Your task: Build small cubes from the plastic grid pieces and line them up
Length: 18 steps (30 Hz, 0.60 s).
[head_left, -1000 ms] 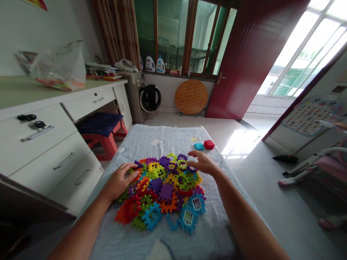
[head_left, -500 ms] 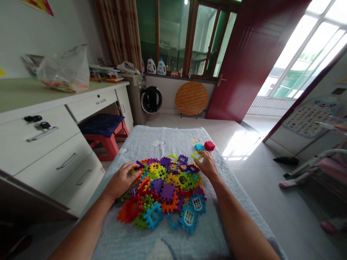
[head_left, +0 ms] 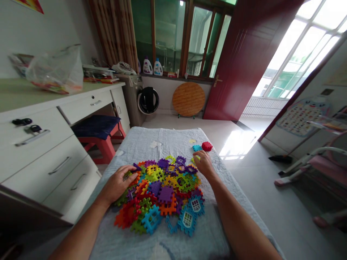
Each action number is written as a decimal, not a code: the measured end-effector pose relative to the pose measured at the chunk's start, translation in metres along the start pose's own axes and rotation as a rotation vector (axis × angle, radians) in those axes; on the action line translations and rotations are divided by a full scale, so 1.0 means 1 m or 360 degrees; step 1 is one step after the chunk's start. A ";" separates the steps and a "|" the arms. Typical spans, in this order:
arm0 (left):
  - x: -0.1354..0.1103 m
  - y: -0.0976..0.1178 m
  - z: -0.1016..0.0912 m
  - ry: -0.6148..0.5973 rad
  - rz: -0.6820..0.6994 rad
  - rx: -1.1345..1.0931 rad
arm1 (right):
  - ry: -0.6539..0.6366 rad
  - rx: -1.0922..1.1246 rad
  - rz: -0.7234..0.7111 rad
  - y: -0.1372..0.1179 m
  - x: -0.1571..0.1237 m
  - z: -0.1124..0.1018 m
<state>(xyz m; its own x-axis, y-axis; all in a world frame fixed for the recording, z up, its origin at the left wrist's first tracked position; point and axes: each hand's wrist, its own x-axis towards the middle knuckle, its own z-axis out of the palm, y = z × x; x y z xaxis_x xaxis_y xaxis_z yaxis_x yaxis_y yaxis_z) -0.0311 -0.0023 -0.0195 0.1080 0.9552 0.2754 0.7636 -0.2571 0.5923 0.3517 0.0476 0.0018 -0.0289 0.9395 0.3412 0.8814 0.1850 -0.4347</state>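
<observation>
A heap of colourful interlocking plastic building tiles, with a purple tile (head_left: 166, 195) near its middle, lies on the cloth-covered table. My left hand (head_left: 118, 184) rests on the heap's left edge, thumb and fingers apart over orange and green tiles. Beyond the heap's right side, my right hand (head_left: 204, 164) has its fingers closed on a yellow-green tile (head_left: 195, 159), mostly hidden by them. Just past those fingers, a blue tile (head_left: 197, 148) lies beside a red stack of tiles (head_left: 207, 146). Blue window tiles (head_left: 187, 221) lie at the heap's near right.
A pale blue cloth (head_left: 162, 139) covers the table. On the left stand a white desk (head_left: 35, 155) and a red stool (head_left: 104, 150) with a dark cushion. A pink chair (head_left: 328, 162) is at the right. A round wooden board (head_left: 189, 99) leans by the far wall.
My right hand has turned slightly over the yellow-green tile, so less of it shows. My left hand stays on the heap. The whole view has shifted a little.
</observation>
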 end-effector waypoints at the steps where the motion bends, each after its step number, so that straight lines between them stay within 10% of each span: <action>1: 0.000 0.000 0.000 0.0003 -0.0002 -0.0003 | -0.0115 0.0033 -0.0087 -0.009 0.003 0.001; 5: -0.001 0.001 0.000 0.0003 0.0008 -0.0004 | -0.0568 -0.0020 -0.0320 -0.050 0.021 0.011; 18: -0.001 0.002 0.001 0.0003 0.0020 -0.0015 | -0.0782 0.0078 -0.0178 -0.080 0.055 0.040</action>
<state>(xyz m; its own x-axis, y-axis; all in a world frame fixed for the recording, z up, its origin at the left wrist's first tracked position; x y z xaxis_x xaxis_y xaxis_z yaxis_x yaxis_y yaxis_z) -0.0289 -0.0041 -0.0191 0.1162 0.9517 0.2843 0.7562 -0.2704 0.5959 0.2605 0.0961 0.0224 -0.3508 0.9356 -0.0396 0.8373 0.2945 -0.4607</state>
